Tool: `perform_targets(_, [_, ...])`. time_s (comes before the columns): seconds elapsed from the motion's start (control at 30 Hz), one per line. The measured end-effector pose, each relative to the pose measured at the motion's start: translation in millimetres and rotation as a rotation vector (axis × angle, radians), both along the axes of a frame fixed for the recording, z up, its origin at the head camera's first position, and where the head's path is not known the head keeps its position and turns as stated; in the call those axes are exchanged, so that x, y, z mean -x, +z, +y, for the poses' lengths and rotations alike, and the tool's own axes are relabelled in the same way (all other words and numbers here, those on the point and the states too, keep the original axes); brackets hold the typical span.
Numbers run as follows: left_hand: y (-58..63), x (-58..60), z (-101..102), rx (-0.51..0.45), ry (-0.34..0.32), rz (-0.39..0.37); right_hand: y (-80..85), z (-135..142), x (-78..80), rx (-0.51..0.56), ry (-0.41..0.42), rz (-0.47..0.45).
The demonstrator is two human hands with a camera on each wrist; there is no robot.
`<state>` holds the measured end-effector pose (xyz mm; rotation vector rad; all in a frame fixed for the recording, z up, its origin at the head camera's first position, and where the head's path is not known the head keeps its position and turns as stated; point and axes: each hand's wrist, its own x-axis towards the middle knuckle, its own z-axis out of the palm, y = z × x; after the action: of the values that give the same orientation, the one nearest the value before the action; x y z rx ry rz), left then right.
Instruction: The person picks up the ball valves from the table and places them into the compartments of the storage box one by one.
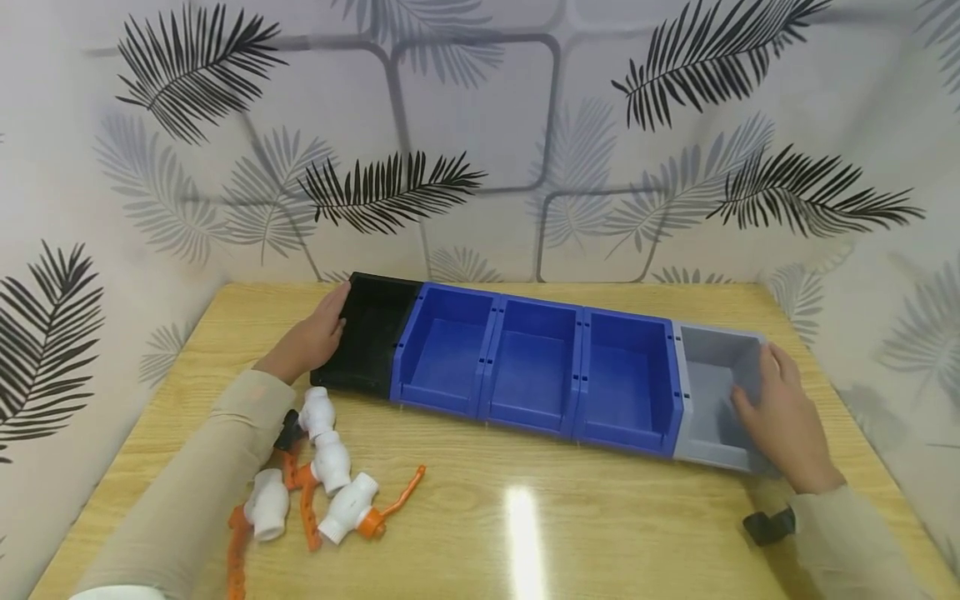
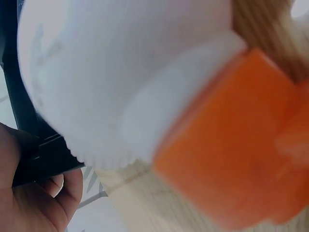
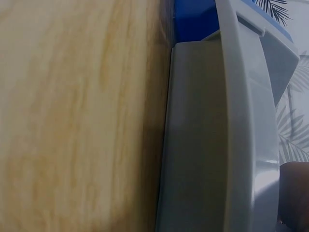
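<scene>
A row of joined plastic bins lies slantwise on the table, its right end closer to me. My left hand (image 1: 309, 337) grips the outer wall of the black bin (image 1: 367, 333) at the left end; the left wrist view shows fingers (image 2: 72, 191) curled around its edge. At the other end, my right hand (image 1: 791, 421) holds the side wall of the grey bin (image 1: 708, 375), thumb inside. Between them sit three blue bins (image 1: 528, 358). White ball valves (image 1: 348, 504) with orange handles lie near my left forearm; one valve (image 2: 120, 82) covers much of the left wrist view.
The wooden table (image 1: 600, 517) reaches back to a wall (image 1: 480, 117) with a leaf pattern. A dark wrist camera (image 1: 768, 527) is strapped to the right wrist, and another (image 1: 288, 431) to the left, close by the valves.
</scene>
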<state>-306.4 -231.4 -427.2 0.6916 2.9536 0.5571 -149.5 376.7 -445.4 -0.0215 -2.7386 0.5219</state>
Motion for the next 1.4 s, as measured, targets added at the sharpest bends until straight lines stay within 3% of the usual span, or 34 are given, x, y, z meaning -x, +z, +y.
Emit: perform_targets(1.4, [-3.5, -18.4, -35.7, 0.056, 0.139, 0.036, 4.3, -19.1, 72.8, -0.015, 0.107, -0.081])
